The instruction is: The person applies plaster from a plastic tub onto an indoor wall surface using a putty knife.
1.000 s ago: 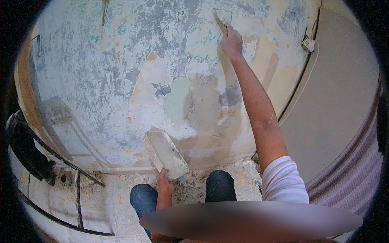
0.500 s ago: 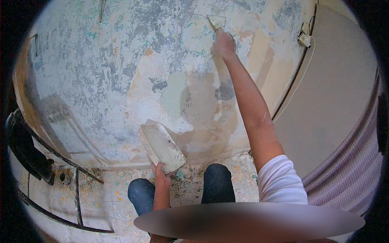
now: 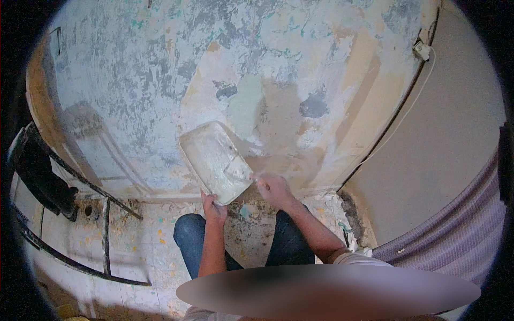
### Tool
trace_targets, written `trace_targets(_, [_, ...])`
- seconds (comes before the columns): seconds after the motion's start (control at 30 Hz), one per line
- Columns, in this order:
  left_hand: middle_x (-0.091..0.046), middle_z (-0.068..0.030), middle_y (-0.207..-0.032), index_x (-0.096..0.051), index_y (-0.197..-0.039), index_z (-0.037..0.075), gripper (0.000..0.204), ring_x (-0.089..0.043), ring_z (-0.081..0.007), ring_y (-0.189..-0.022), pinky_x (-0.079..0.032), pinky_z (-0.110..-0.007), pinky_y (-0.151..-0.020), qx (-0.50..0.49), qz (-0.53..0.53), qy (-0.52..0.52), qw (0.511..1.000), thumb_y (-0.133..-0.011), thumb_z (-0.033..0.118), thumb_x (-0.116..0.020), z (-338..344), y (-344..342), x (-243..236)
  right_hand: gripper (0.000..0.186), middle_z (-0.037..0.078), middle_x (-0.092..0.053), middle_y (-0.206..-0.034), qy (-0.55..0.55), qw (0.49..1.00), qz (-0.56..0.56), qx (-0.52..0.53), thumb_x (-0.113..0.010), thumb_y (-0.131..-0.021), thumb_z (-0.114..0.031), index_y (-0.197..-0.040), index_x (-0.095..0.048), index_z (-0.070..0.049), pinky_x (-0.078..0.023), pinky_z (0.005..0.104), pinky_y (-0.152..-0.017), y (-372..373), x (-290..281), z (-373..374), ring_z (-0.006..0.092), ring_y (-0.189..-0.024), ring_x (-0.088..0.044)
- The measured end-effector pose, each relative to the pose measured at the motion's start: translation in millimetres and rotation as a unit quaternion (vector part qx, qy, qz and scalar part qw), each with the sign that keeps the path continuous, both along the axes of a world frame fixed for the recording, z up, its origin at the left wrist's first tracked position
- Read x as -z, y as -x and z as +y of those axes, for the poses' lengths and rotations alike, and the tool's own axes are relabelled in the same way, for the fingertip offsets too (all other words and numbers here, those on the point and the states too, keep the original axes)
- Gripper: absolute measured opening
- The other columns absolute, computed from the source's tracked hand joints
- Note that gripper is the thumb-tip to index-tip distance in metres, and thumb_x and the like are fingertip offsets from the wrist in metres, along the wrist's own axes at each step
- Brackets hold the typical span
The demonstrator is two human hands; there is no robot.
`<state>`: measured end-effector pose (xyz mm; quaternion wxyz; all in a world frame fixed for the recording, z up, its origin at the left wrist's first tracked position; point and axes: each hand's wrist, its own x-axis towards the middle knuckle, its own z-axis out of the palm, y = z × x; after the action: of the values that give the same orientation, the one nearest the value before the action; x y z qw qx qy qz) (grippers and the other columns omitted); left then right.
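Observation:
I grip a white rectangular tray (image 3: 203, 155), smeared with pale compound, at its lower left end with my left hand (image 3: 214, 206); it is tilted in front of the patchy wall. The scraper (image 3: 238, 170) has its coated blade inside the tray, toward the right, and my right hand (image 3: 273, 190) is closed on its handle, which is mostly hidden. My denim-covered knees (image 3: 190, 241) are below, on either side of my left forearm and beyond it to the right.
The peeling, patched wall (image 3: 134, 64) rises ahead. A black metal frame (image 3: 107, 235) with a dark item (image 3: 40, 176) stands at left on the littered floor (image 3: 144, 246). At right are a grey side surface (image 3: 444, 123), a cabled socket (image 3: 422, 51) and purple striped fabric (image 3: 439, 241).
My right hand has come down from high on the wall, bringing the scraper into the tray. The tray has risen in the picture, and the view has shifted slightly.

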<state>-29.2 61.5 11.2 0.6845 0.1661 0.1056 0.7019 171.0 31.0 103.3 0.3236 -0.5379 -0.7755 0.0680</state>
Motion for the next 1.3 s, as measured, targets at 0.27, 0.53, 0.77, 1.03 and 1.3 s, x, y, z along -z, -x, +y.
trace_targets(0.27, [-0.041, -0.0139, -0.137, -0.029, -0.142, 0.014, 0.067, -0.043, -0.0333, -0.124, -0.039, -0.051, -0.101, -0.027, -0.026, 0.018, 0.999, -0.077, 0.013, -0.044, 22, 8, 13, 0.019, 0.015, -0.064, -0.088, 0.054, 0.989, -0.138, -0.003, -0.053, -0.086, -0.021, -0.095, -0.068, -0.013, -0.047, 0.0474, -0.071, 9, 26, -36, 0.0363, -0.083, -0.061])
trace_targets(0.53, [-0.048, -0.0131, -0.126, -0.038, -0.133, 0.008, 0.064, -0.047, -0.0335, -0.118, -0.038, -0.053, -0.100, -0.038, -0.028, 0.057, 0.997, -0.069, 0.013, -0.047, 19, 12, -11, 0.017, 0.007, -0.056, -0.069, 0.217, 0.941, 0.257, 0.019, -0.052, -0.091, -0.017, -0.101, -0.062, -0.008, -0.038, 0.0252, -0.042, -20, 34, -44, 0.0132, -0.046, -0.046])
trace_targets(0.77, [-0.048, -0.0123, -0.126, -0.033, -0.136, 0.007, 0.070, -0.047, -0.0323, -0.118, -0.038, -0.051, -0.101, 0.018, -0.032, -0.001, 0.999, -0.067, 0.012, -0.047, 3, 7, -14, 0.027, 0.010, -0.058, -0.072, 0.308, 0.712, 0.630, -0.032, -0.049, -0.095, -0.018, -0.119, -0.046, -0.007, -0.031, 0.0222, -0.035, -21, 42, -30, 0.0110, -0.042, -0.043])
trace_targets(1.03, [-0.044, -0.0141, -0.128, -0.025, -0.141, 0.011, 0.078, -0.046, -0.0324, -0.119, -0.041, -0.049, -0.099, -0.026, 0.083, -0.047, 0.995, -0.066, 0.013, -0.048, 7, 14, -21, 0.013, 0.009, -0.061, -0.077, 0.247, 0.813, 0.524, 0.053, -0.051, -0.094, -0.016, -0.098, -0.055, -0.004, -0.031, 0.0198, -0.033, -40, 26, -36, 0.0104, -0.040, -0.045])
trace_targets(1.3, [-0.045, -0.0137, -0.125, -0.022, -0.140, 0.009, 0.082, -0.049, -0.0296, -0.116, -0.044, -0.044, -0.097, -0.008, 0.106, -0.010, 0.994, -0.063, 0.004, -0.051, 3, 4, -23, 0.029, 0.007, -0.065, -0.076, 0.254, 0.935, 0.248, 0.018, -0.055, -0.092, -0.015, -0.117, -0.056, -0.002, -0.033, 0.0191, -0.038, -34, 4, -16, 0.0045, -0.041, -0.042])
